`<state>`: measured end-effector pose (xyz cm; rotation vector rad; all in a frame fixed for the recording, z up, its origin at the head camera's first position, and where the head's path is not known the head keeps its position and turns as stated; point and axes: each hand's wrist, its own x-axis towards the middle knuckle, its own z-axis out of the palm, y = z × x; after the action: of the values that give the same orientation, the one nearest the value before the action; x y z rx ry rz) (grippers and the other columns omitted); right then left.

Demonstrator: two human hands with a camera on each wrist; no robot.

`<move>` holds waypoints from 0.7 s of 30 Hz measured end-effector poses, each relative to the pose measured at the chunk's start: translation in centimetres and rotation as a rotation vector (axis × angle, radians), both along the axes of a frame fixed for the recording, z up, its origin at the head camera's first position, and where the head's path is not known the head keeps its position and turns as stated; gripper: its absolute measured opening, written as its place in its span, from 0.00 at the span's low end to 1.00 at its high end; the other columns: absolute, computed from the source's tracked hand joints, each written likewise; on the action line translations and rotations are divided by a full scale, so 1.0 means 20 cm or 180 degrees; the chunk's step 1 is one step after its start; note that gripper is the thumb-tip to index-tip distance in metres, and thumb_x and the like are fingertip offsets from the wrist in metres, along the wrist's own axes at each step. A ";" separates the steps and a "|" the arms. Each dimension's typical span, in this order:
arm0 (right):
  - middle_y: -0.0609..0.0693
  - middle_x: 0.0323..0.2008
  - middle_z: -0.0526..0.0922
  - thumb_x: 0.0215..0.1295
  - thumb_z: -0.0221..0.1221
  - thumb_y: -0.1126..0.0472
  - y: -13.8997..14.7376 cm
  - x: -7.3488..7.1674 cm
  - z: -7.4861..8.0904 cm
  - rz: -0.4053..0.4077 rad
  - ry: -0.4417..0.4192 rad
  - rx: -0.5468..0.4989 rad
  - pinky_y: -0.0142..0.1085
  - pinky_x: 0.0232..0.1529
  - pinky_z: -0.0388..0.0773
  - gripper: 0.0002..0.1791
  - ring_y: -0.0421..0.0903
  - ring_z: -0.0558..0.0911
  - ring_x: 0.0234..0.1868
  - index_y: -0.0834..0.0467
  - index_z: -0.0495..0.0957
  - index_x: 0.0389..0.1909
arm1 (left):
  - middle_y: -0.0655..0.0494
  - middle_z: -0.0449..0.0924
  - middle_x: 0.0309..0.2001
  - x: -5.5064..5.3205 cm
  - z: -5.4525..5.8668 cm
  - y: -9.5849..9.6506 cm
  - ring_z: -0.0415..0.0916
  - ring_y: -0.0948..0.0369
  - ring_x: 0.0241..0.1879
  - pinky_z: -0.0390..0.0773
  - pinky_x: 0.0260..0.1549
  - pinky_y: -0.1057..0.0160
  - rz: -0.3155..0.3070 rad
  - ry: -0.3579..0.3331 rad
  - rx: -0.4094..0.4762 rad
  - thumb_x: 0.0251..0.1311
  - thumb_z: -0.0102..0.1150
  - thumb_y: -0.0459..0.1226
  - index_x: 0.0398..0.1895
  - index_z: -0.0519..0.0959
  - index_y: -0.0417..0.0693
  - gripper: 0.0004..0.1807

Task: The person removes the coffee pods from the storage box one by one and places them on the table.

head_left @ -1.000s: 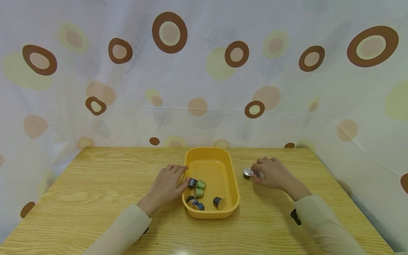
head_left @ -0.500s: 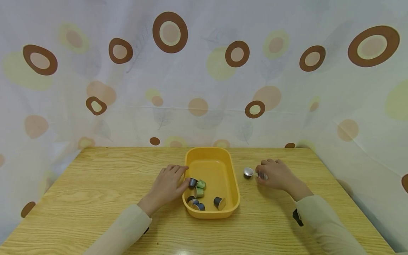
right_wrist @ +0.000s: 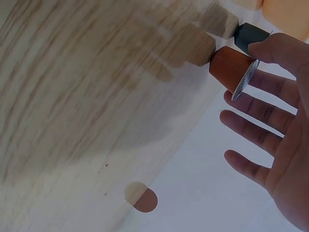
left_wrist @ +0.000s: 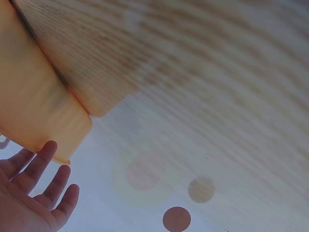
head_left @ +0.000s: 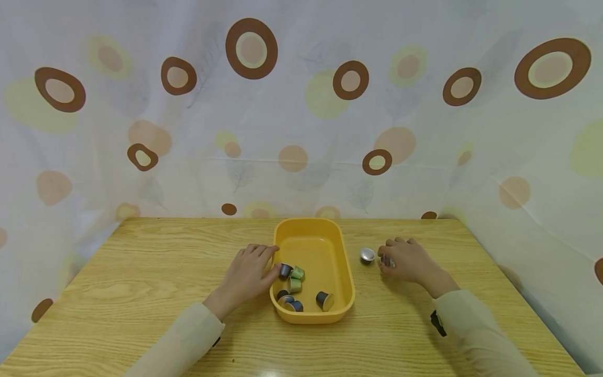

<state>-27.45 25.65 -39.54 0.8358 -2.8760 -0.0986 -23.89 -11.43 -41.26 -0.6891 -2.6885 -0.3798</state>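
My right hand (head_left: 409, 263) pinches a brown coffee capsule (right_wrist: 230, 68) by its silver lid rim, thumb on one side and index finger on the other. The capsule's narrow end meets the tabletop; in the head view the fingers partly cover it. Just left of that hand stands a dark coffee capsule (head_left: 367, 256), silver lid up. My left hand (head_left: 248, 273) rests at the left rim of a yellow tray (head_left: 316, 254), fingers extended and thumb over the edge. Near that thumb lies a dark grey capsule (head_left: 285, 270) inside the tray.
Two green capsules (head_left: 294, 285), several dark and blue capsules (head_left: 294, 306) and another dark capsule (head_left: 324, 300) lie in the tray's near part. A wooden table (head_left: 155, 272) carries everything. Behind it hangs a patterned white curtain (head_left: 292, 120).
My right hand has shifted slightly right with the brown capsule, away from the silver-lidded one, and has then stayed nearly still. My left hand and the tray have not moved.
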 end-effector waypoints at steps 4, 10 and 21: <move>0.45 0.29 0.75 0.53 0.61 0.55 0.00 0.00 -0.01 -0.0006 0.0016 -0.0019 0.49 0.33 0.70 0.10 0.45 0.72 0.31 0.53 0.79 0.36 | 0.55 0.78 0.49 0.00 0.00 0.00 0.71 0.53 0.51 0.71 0.49 0.51 -0.0005 0.0009 0.0011 0.64 0.44 0.50 0.56 0.73 0.49 0.23; 0.46 0.31 0.77 0.54 0.60 0.54 0.01 0.00 -0.01 -0.0029 0.0042 -0.0031 0.50 0.34 0.71 0.11 0.47 0.74 0.33 0.54 0.79 0.37 | 0.55 0.78 0.49 0.00 0.00 0.00 0.71 0.53 0.51 0.71 0.49 0.51 0.0001 0.0024 0.0000 0.63 0.45 0.49 0.56 0.73 0.49 0.22; 0.48 0.35 0.79 0.56 0.59 0.54 0.01 0.00 -0.01 -0.0067 -0.0008 -0.0085 0.54 0.38 0.71 0.12 0.50 0.76 0.37 0.54 0.79 0.39 | 0.54 0.78 0.49 0.00 0.00 0.00 0.71 0.53 0.51 0.71 0.50 0.51 0.0006 -0.0005 0.0024 0.63 0.45 0.50 0.56 0.73 0.49 0.23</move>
<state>-27.50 25.83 -39.75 0.8016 -2.8822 -0.0613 -23.92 -11.38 -41.25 -0.6842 -2.6876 -0.3901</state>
